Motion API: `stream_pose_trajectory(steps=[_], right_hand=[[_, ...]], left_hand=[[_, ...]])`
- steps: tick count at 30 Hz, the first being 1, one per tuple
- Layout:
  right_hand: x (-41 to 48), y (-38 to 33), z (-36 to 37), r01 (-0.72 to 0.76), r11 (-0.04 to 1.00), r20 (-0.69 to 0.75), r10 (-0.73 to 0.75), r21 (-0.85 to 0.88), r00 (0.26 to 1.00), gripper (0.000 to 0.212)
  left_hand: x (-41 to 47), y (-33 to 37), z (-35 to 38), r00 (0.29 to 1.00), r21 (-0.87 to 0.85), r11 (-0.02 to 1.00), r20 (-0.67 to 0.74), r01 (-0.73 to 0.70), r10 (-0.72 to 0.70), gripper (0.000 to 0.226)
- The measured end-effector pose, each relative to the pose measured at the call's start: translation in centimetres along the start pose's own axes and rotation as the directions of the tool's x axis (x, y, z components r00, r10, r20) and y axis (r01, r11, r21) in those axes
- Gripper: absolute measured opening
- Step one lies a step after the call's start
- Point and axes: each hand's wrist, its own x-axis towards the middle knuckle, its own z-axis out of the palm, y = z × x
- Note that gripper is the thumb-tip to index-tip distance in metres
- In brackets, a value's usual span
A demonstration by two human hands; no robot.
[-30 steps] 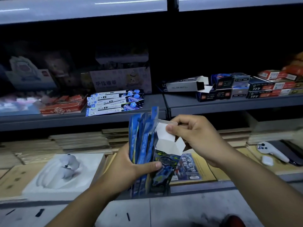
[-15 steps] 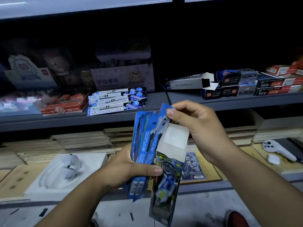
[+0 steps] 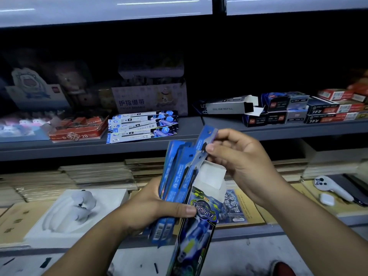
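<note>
My left hand [image 3: 153, 208] grips a bundle of several flat blue packets [image 3: 175, 186] together with a tall printed carton [image 3: 197, 230] whose white top flaps [image 3: 211, 176] stand open. The carton hangs down in front of the bundle, its lower end near the floor. My right hand [image 3: 241, 162] pinches the top tab of one blue packet [image 3: 205, 136] between thumb and forefinger, and that packet stands a little higher than the others, just above the carton's open mouth.
A grey shelf [image 3: 258, 132] holds similar blue packets [image 3: 142, 126], a red 2B box [image 3: 77, 130], a gel ink refill box [image 3: 229, 107] and small dark boxes [image 3: 286, 110]. Below lie stacked books [image 3: 95, 174], a white foam tray [image 3: 77, 212] and a white controller [image 3: 330, 188].
The right hand has moved from the carton's flap to the top of one blue packet and lifted it slightly. The carton has slid lower in the left hand's grip.
</note>
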Motion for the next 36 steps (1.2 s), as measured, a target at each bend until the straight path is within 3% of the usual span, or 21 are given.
stream_pose_trajectory(steps=[4, 7, 15, 20, 24, 27, 30, 34, 36], right_hand=[[0.1, 0.3, 0.1, -0.03, 1.0, 0.031, 0.031, -0.007, 0.999, 0.013], [0.1, -0.1, 0.0, 0.01, 0.996, 0.026, -0.012, 0.085, 1.0, 0.005], [0.6, -0.7, -0.7, 0.107, 0.982, -0.148, -0.084, 0.157, 0.985, 0.002], [0.9, -1.5, -1.7, 0.213, 0.952, -0.295, -0.144, 0.22, 0.945, 0.004], [0.8, -2.0, -2.2, 0.257, 0.951, -0.391, -0.174, 0.171, 0.904, 0.025], [0.8, -1.9, -2.4, 0.255, 0.962, -0.367, -0.203, 0.098, 0.908, 0.028], [0.9, -1.5, -2.5, 0.233, 0.969, -0.309, -0.247, -0.08, 0.919, 0.027], [0.2, -1.1, -2.1, 0.277, 0.874, -0.172, -0.368, -0.399, 0.914, 0.037], [-0.1, -0.8, -1.7, 0.307, 0.824, -0.1, -0.397, -0.476, 0.912, 0.037]], left_hand=[[-0.1, 0.1, 0.0, 1.0, -0.005, 1.0, -0.009, -0.014, 0.014, 0.035], [-0.2, 0.0, 0.0, 1.0, 0.024, 1.0, -0.01, 0.018, -0.018, 0.037], [0.3, -0.9, 0.1, 0.997, 0.065, 0.995, -0.04, 0.07, -0.068, 0.039], [0.7, -0.9, -0.1, 0.988, 0.156, 0.985, -0.144, 0.08, -0.057, 0.034], [0.9, -1.3, -0.4, 0.947, 0.236, 0.969, -0.32, 0.074, 0.005, 0.02], [0.9, -1.4, -0.7, 0.894, 0.239, 0.969, -0.445, 0.064, 0.051, 0.029], [0.9, -1.2, -0.9, 0.863, 0.246, 0.969, -0.494, 0.021, 0.107, 0.035], [0.8, -1.1, -1.2, 0.865, 0.311, 0.95, -0.485, 0.028, 0.133, 0.034], [0.7, -1.2, -1.1, 0.879, 0.349, 0.936, -0.458, 0.044, 0.13, 0.033]])
